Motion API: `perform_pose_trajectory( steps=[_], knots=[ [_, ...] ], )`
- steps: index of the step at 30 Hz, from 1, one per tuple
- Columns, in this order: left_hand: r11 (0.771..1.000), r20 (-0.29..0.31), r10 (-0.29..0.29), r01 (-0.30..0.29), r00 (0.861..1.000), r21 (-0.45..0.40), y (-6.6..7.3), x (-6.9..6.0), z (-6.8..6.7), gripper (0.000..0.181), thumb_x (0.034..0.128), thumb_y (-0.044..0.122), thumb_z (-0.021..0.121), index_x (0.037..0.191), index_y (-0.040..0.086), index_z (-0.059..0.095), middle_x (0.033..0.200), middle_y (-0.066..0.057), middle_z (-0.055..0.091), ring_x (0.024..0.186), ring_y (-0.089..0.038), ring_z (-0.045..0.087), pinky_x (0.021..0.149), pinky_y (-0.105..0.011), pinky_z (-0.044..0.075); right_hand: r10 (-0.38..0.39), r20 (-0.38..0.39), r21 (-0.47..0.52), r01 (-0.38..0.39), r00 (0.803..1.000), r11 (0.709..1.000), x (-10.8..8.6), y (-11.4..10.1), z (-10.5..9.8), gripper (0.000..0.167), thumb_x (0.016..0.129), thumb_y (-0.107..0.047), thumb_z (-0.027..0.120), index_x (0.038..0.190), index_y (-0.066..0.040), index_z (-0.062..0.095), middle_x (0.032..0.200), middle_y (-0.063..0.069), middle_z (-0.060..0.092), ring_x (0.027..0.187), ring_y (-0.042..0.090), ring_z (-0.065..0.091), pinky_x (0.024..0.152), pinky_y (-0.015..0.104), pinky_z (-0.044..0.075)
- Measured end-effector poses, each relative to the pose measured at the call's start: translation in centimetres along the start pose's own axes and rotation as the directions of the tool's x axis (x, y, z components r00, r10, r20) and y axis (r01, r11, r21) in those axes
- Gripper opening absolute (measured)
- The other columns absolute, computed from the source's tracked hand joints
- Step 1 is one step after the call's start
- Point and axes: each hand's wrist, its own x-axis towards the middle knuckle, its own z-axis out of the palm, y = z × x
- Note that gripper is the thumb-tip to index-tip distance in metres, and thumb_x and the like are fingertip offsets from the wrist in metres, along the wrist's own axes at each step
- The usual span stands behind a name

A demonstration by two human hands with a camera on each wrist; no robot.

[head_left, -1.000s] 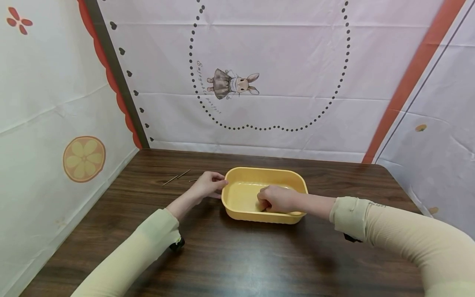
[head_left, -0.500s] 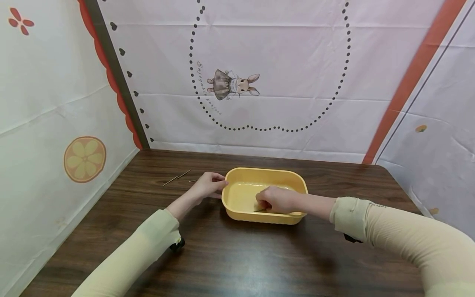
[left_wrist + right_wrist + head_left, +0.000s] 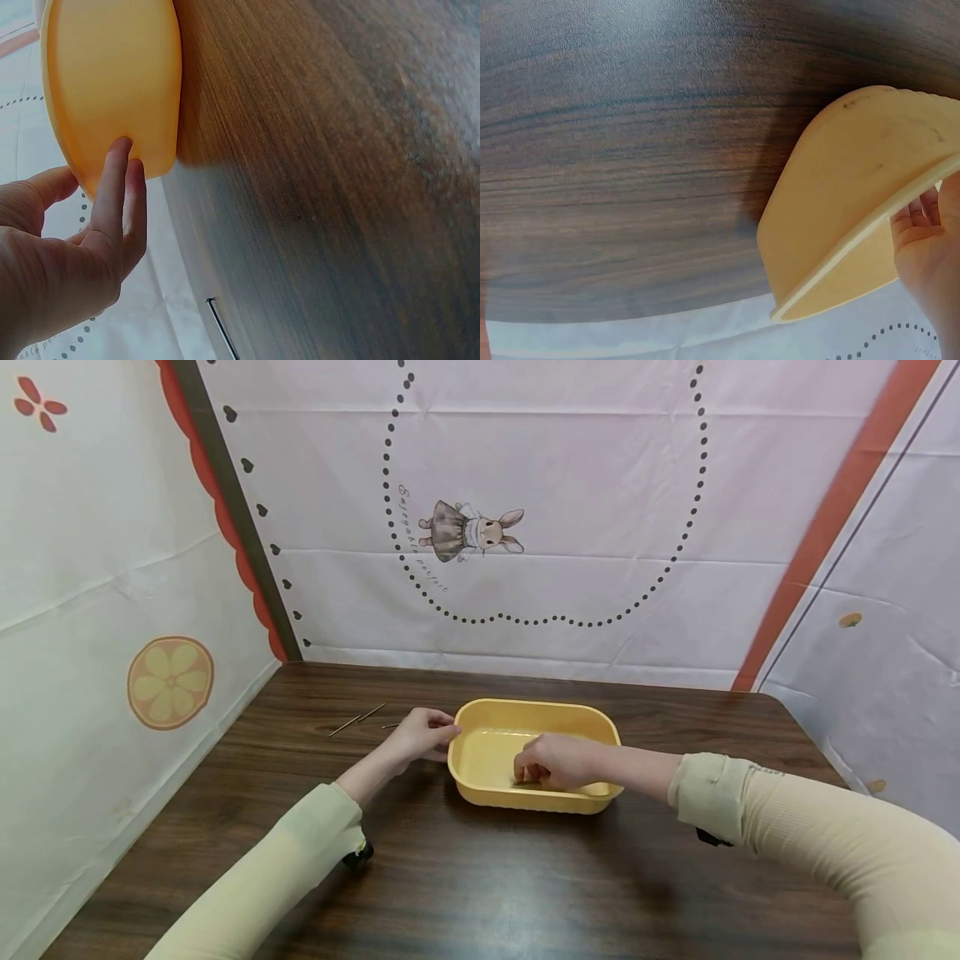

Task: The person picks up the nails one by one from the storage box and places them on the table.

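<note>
A yellow plastic basin [image 3: 536,800] with rounded corners stands on the brown table. My left hand [image 3: 417,735] holds its left end; in the left wrist view, the thumb lies at the rim and the extended fingers touch the outer wall. My right hand [image 3: 558,762] reaches over the right side into the basin, its fingers bent down near the floor at the front. A small dark sliver shows under those fingertips; what it is cannot be made out. In the right wrist view the near wall partly hides the right hand [image 3: 930,247].
Thin metal nails [image 3: 344,725] lie on the table left of the basin, one partly behind the left hand. A nail [image 3: 221,328] also shows in the left wrist view. Printed cloth [image 3: 570,527] hangs behind the table [image 3: 480,893] and at both sides.
My right hand has shifted slightly left inside the basin, and its fingers have changed position a little. The left hand and the basin stay practically where they were.
</note>
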Motion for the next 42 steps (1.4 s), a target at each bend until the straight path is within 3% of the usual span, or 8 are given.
perform_pose_trajectory(
  steps=[12, 20, 31, 42],
  knots=[
    [1.000, 0.010, 0.002, -0.002, 1.000, 0.011, -0.1, 0.4, -0.3, 0.038, 0.0995, 0.015, 0.058, 0.129, -0.010, 0.056, 0.122, -0.028, 0.061, 0.100, -0.027, 0.069, 0.076, -0.032, 0.064, 0.031, 0.084, -0.068, -0.025, 0.996, 0.997, 0.3, -0.5, -2.3, 0.016, 0.088, -0.002, 0.070, 0.098, -0.010, 0.078, 0.082, 0.003, 0.072, 0.069, 0.007, 0.058, 0.062, 0.010, 0.048],
    [1.000, 0.015, -0.014, 0.014, 1.000, 0.014, -0.3, 0.6, -0.3, 0.040, 0.0995, 0.017, 0.058, 0.130, -0.008, 0.055, 0.123, -0.026, 0.061, 0.102, -0.028, 0.068, 0.074, -0.032, 0.064, 0.088, 0.111, -0.105, -0.076, 0.990, 0.992, 0.1, -0.5, -3.8, 0.036, 0.076, 0.012, 0.061, 0.100, -0.009, 0.079, 0.077, 0.004, 0.071, 0.066, 0.000, 0.047, 0.059, 0.012, 0.044],
    [1.000, 0.018, -0.031, 0.031, 0.999, -0.002, -0.5, 0.8, -0.4, 0.041, 0.0996, 0.017, 0.058, 0.132, -0.008, 0.054, 0.124, -0.024, 0.059, 0.102, -0.026, 0.067, 0.074, -0.031, 0.064, 0.172, -0.011, -0.204, -0.170, 0.985, 0.964, -0.7, -0.1, -7.5, 0.038, 0.075, 0.014, 0.060, 0.101, -0.008, 0.078, 0.080, 0.003, 0.071, 0.069, 0.006, 0.052, 0.062, 0.018, 0.048],
    [1.000, 0.036, -0.017, 0.017, 0.999, -0.003, -0.6, 1.0, -0.5, 0.041, 0.1002, 0.017, 0.057, 0.132, -0.009, 0.053, 0.125, -0.026, 0.059, 0.107, -0.032, 0.066, 0.073, -0.030, 0.064, 0.203, -0.188, -0.173, -0.236, 0.961, 0.956, -2.6, 1.7, -11.1, 0.033, 0.073, 0.014, 0.059, 0.092, -0.007, 0.077, 0.071, 0.003, 0.061, 0.067, 0.011, 0.048, 0.059, 0.021, 0.041]
  ],
)
